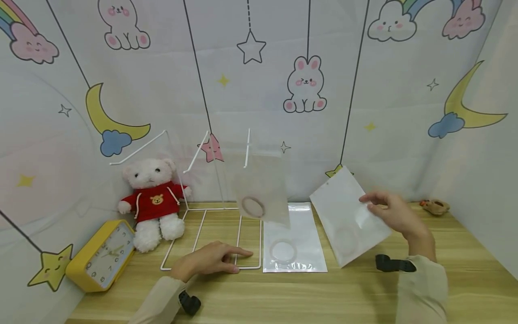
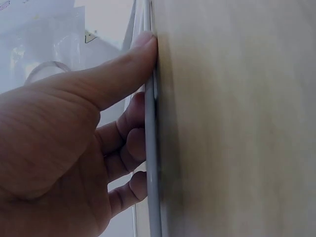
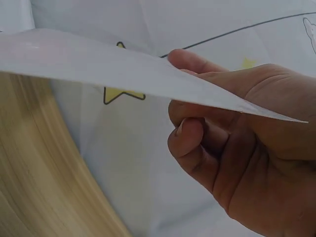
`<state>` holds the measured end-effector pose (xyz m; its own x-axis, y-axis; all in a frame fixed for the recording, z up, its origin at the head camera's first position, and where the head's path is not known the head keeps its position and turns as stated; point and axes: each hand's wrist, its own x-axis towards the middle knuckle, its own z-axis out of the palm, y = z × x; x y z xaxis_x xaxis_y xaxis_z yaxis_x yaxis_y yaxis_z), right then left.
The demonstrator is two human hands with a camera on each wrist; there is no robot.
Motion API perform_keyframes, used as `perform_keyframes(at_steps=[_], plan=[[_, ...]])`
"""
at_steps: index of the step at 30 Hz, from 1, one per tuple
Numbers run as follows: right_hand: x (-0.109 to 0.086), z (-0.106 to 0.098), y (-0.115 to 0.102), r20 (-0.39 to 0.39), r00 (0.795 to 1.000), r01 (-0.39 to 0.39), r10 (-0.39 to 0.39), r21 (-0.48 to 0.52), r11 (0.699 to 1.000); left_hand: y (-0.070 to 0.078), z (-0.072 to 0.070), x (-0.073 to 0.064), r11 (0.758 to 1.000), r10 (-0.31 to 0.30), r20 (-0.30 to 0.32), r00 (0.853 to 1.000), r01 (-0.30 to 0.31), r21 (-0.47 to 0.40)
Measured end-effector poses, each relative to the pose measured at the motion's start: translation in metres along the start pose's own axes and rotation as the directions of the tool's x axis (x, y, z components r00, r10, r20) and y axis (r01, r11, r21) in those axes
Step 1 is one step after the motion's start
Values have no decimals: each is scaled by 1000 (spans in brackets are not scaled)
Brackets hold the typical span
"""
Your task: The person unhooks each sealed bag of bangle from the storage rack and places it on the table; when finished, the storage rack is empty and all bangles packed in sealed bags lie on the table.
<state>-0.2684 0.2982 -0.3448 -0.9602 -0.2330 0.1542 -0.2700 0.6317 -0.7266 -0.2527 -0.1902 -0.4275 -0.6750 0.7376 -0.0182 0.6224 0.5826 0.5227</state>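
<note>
My right hand (image 1: 398, 216) pinches a flat white plastic bag (image 1: 344, 211) by its right edge, holding it tilted over the table. The bag has a small hole near its top corner; in the right wrist view it shows nearly edge-on between thumb and fingers. My left hand (image 1: 212, 261) rests on the base of a white wire display rack (image 1: 210, 209), index finger extended and thumb against the front bar (image 2: 152, 163). From a rack hook (image 1: 247, 150) hangs a translucent bag (image 1: 269, 180) with a ring outline. Between the rack and the held bag, another ringed bag (image 1: 301, 234) lies flat.
At the left stand a white teddy bear (image 1: 155, 200) in a red sweater and a yellow alarm clock (image 1: 91, 265). A small brown object (image 1: 436, 207) sits at the far right. Behind the wooden table (image 1: 283, 297) hangs a cartoon-printed curtain (image 1: 275, 99).
</note>
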Motion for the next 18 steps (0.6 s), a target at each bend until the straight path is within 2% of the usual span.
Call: perform_keyframes(at_steps=[5, 10, 18], plan=[[0, 1, 10, 42, 998, -38, 37, 7, 999, -1, 0, 1, 1000, -1, 1, 1000, 1, -7], [1, 3, 16, 66, 994, -87, 89, -40, 995, -1, 0, 1, 1000, -5, 1, 1000, 5, -6], [3, 4, 24, 136, 969, -202, 206, -44, 978, 1, 0, 1, 1000, -6, -8, 1000, 6, -20]])
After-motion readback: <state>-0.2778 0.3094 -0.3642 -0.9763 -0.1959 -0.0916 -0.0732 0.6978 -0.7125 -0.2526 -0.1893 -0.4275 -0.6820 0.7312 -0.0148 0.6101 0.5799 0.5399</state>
